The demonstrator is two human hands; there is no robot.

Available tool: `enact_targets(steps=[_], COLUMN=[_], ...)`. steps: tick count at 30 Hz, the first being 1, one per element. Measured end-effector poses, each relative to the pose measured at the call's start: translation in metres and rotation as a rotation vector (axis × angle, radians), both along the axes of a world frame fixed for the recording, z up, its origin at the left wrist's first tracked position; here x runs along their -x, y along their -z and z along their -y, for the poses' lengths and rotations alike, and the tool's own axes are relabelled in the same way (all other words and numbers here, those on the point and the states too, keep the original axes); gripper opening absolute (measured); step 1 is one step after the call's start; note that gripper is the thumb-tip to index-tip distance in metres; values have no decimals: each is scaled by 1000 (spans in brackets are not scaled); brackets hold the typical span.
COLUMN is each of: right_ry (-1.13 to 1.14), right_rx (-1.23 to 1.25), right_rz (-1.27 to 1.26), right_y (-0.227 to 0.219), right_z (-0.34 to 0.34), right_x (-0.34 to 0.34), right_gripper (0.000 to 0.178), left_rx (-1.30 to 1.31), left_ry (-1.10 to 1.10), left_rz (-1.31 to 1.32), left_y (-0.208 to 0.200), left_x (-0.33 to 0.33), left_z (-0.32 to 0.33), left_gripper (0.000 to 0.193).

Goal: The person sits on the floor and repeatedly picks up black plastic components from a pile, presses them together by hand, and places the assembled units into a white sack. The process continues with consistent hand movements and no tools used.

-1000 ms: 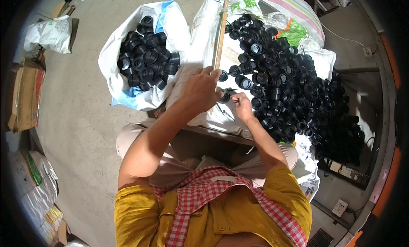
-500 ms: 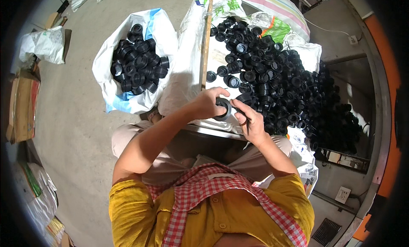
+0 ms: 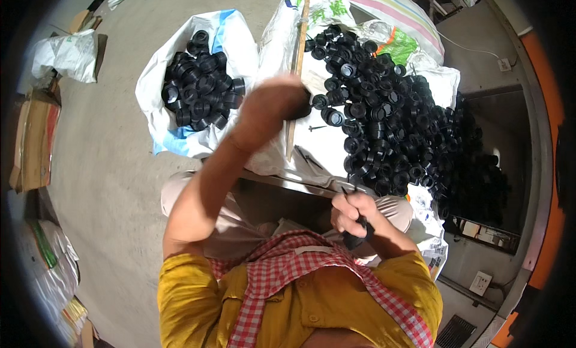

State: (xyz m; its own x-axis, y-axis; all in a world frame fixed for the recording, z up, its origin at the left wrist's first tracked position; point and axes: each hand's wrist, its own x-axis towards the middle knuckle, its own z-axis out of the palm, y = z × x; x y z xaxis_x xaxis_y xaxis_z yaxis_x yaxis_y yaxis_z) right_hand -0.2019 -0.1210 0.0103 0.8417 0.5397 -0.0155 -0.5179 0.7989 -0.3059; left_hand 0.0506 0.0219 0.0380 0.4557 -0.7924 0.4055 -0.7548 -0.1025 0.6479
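My left hand, blurred by motion, is above the white sack beside the wooden strip, with a black plastic ring in its fingers. Close to my right knee, my right hand is closed around a dark hand tool with a thin tip; its exact kind is not clear. A big heap of black plastic rings covers the right part of the white sheet. Thin black scraps lie on the sheet between my hands. More such rings fill an open white sack on the left.
A metal edge runs along the front of the work surface, just before my knees. Striped and printed sacks stand behind the heap. On the far left are a cardboard box and a white bag. A wall socket sits at lower right.
My left hand has moved left and away from me with the ring, toward the open sack. My right hand has drawn back toward my knee with the tool. Scraps on the sheet are now uncovered.
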Motion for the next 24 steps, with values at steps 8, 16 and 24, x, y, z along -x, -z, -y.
enact_targets(steps=[8,16,24], right_ry=[1193,1265,1257], right_rx=[398,1638,1266], right_rz=[-458,-45,-947], right_y=[25,92,234], right_z=[-11,0,119], right_x=[-58,-87,-59], right_gripper=[28,34,16], left_rx=[-6,-312,-322], left_ry=[548,142,-576], left_rz=[-1442,-205,582], left_y=[67,52,34], left_x=[61,83,-16], left_z=[10,18,-8], left_gripper=[48,42,68])
